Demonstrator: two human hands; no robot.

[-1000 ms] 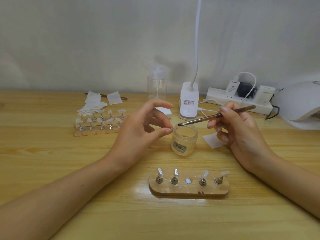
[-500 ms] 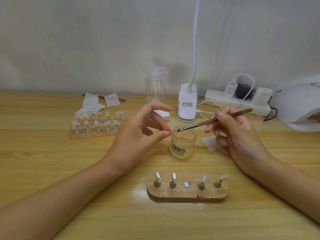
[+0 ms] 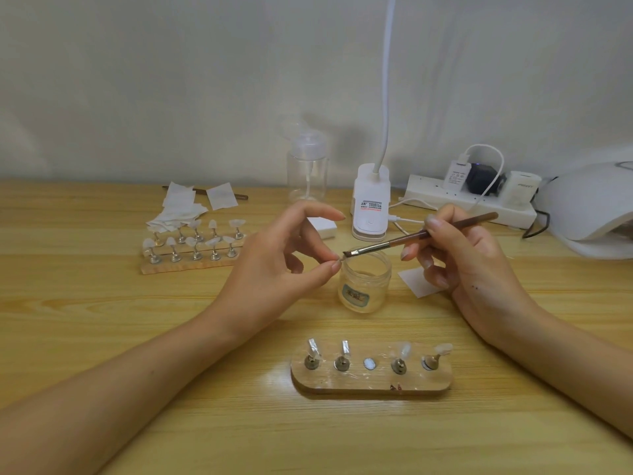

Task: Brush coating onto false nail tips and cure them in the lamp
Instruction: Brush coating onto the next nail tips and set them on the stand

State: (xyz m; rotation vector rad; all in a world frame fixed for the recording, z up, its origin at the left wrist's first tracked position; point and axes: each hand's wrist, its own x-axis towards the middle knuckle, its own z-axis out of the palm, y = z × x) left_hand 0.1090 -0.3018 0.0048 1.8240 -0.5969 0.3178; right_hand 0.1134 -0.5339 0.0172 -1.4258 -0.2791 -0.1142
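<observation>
My left hand [image 3: 277,265] pinches a small clear nail tip [image 3: 340,259] between thumb and a finger, just left of an open glass jar [image 3: 363,282]. My right hand [image 3: 469,265] grips a brown brush [image 3: 421,234], whose bristles touch the nail tip above the jar's rim. In front of the jar lies a small wooden stand [image 3: 371,383] with several metal pegs, some carrying nail tips; its middle spot shows only a bare round pad. The white curing lamp [image 3: 596,207] sits at the far right edge.
A second wooden stand [image 3: 191,252] full of nail tips is at the back left, beside white wipes [image 3: 181,207]. A clear pump bottle [image 3: 307,166], a clip lamp base [image 3: 371,207] and a power strip [image 3: 469,200] line the wall. A white paper square [image 3: 416,281] lies right of the jar.
The brush tip has moved left and down until it meets the nail tip pinched by my left hand. My left hand has stayed almost still.
</observation>
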